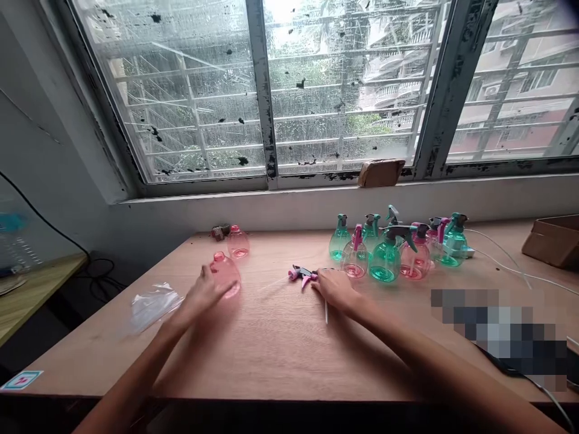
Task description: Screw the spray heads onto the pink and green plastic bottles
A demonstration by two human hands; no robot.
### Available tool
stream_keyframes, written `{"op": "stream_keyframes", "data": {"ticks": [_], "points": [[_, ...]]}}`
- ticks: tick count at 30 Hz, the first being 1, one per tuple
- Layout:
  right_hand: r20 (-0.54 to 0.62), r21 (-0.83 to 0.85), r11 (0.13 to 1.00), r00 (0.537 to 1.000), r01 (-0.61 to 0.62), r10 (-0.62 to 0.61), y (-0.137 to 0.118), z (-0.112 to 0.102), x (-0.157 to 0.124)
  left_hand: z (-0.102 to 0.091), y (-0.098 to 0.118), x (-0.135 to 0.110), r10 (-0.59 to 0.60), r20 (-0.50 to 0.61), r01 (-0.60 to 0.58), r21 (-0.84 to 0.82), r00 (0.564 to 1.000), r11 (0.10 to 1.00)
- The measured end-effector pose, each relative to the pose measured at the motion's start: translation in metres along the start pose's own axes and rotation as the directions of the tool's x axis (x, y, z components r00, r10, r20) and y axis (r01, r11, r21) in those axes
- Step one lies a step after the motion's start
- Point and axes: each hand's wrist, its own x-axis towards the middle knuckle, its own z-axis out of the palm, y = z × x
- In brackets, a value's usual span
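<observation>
My left hand [205, 295] is around a pink see-through bottle [225, 276] that has no spray head on it and stands at the left of the table. Behind it is a second pink bottle [238, 242], also without a head. My right hand [335, 286] is closed at pink and black trigger spray heads [302, 274] lying mid-table. A thin dip tube [326, 312] sticks out below that hand. The fingers partly hide what they grip.
Several green and pink bottles with spray heads [384, 262] stand at the back right. A crumpled plastic bag [154, 306] lies at left. A cardboard box [554, 241], white cables [506, 259] and a blurred-out device [511, 337] are at right. The window wall bounds the back.
</observation>
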Motion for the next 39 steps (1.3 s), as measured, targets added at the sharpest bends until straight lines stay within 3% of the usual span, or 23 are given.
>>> {"op": "stream_keyframes", "data": {"ticks": [4, 7, 9, 12, 14, 15, 16, 17, 18, 20, 22, 23, 26, 30, 34, 39], "points": [[-0.021, 0.052, 0.998, 1.0, 0.024, -0.023, 0.008, -0.002, -0.034, 0.016, 0.016, -0.085, 0.193, 0.106, -0.172, -0.177, 0.975, 0.969], [-0.084, 0.162, 0.983, 0.994, 0.081, -0.068, 0.02, -0.005, -0.066, 0.04, 0.037, -0.14, 0.261, 0.16, -0.156, -0.482, 0.952, 0.862], [-0.153, 0.26, 0.956, 0.983, 0.137, -0.1, 0.03, -0.009, -0.089, 0.06, 0.054, -0.164, 0.273, 0.107, -0.157, -0.601, 0.956, 0.784], [-0.357, 0.442, 0.878, 0.934, 0.185, -0.017, 0.045, -0.018, -0.125, 0.085, 0.083, -0.183, 0.402, 0.19, -0.166, -0.695, 0.896, 0.7], [-0.58, 0.665, 0.688, 0.782, 0.291, 0.229, 0.053, -0.024, -0.146, 0.092, 0.101, -0.185, 0.441, 0.263, -0.121, -0.732, 0.858, 0.67], [-0.596, 0.752, 0.564, 0.717, 0.341, 0.361, 0.056, -0.026, -0.154, 0.092, 0.11, -0.183, 0.444, 0.284, -0.104, -0.737, 0.85, 0.668], [-0.559, 0.822, 0.422, 0.683, 0.382, 0.47, 0.058, -0.028, -0.16, 0.09, 0.117, -0.181, 0.446, 0.289, -0.1, -0.738, 0.847, 0.668], [-0.48, 0.877, 0.276, 0.699, 0.393, 0.53, 0.061, -0.029, -0.164, 0.086, 0.122, -0.178, 0.447, 0.282, -0.109, -0.734, 0.849, 0.67], [-0.384, 0.917, 0.126, 0.746, 0.38, 0.543, 0.062, -0.028, -0.166, 0.082, 0.125, -0.175, 0.449, 0.265, -0.129, -0.727, 0.853, 0.675], [-0.218, 0.939, -0.136, 0.851, 0.317, 0.478, 0.065, -0.024, -0.162, 0.072, 0.125, -0.17, 0.433, 0.225, -0.164, -0.701, 0.873, 0.694], [-0.133, 0.907, -0.314, 0.899, 0.28, 0.417, 0.065, -0.014, -0.153, 0.066, 0.12, -0.166, 0.38, 0.205, -0.146, -0.684, 0.902, 0.715], [-0.116, 0.89, -0.36, 0.902, 0.281, 0.416, 0.064, -0.008, -0.148, 0.065, 0.116, -0.165, 0.345, 0.203, -0.117, -0.69, 0.916, 0.715], [-0.1, 0.873, -0.391, 0.891, 0.293, 0.443, 0.058, 0.01, -0.14, 0.07, 0.104, -0.163, 0.248, 0.192, -0.008, -0.776, 0.95, 0.631], [-0.085, 0.903, -0.357, 0.913, 0.24, 0.398, 0.051, 0.029, -0.144, 0.081, 0.096, -0.158, 0.189, 0.211, 0.103, -0.882, 0.959, 0.46], [-0.067, 0.933, -0.306, 0.928, 0.188, 0.366, 0.053, 0.039, -0.149, 0.08, 0.098, -0.152, 0.188, 0.252, 0.152, -0.892, 0.949, 0.425], [-0.075, 0.938, -0.3, 0.944, 0.176, 0.321, 0.054, 0.042, -0.149, 0.077, 0.1, -0.153, 0.045, 0.201, 0.169, -0.907, 0.979, 0.386]]}}
